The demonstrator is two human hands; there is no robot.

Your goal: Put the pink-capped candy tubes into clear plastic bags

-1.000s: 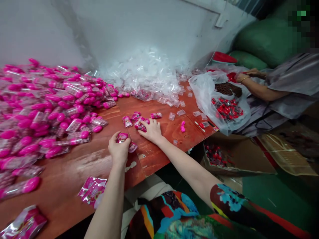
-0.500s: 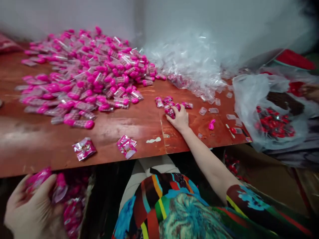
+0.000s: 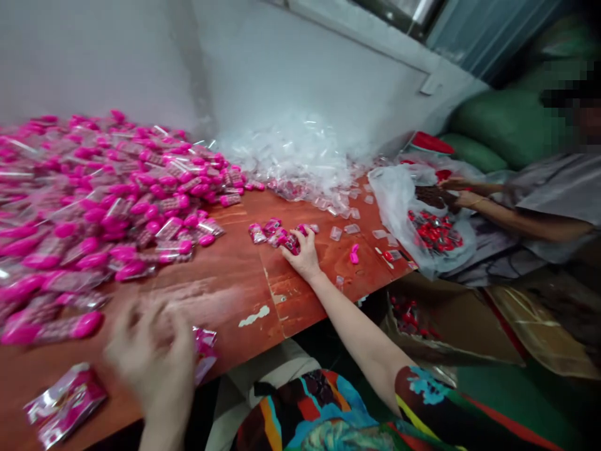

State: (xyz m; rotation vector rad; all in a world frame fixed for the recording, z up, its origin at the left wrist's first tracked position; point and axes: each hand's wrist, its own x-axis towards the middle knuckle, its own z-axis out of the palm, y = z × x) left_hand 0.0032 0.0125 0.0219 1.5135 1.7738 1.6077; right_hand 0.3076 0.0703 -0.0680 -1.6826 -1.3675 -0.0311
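My left hand is over the near table edge, blurred, with its fingers apart and nothing visible in them. It partly covers a pink foil packet. Another pink and silver packet lies at the lower left. Further right, my right hand rests on the table with its fingers curled round a small pink packet. More such packets lie in a loose cluster against its fingertips.
Clear tubes with pink caps are heaped at the left. Transparent plastic pieces form a pile by the wall. At the right, a person's hands are near a white plastic bag holding red-capped pieces. Below stands a cardboard box.
My left hand has risen from the box of pink packets below the edge to above the table, its fingers now apart. The view has turned right; my right hand stays at the packet cluster.
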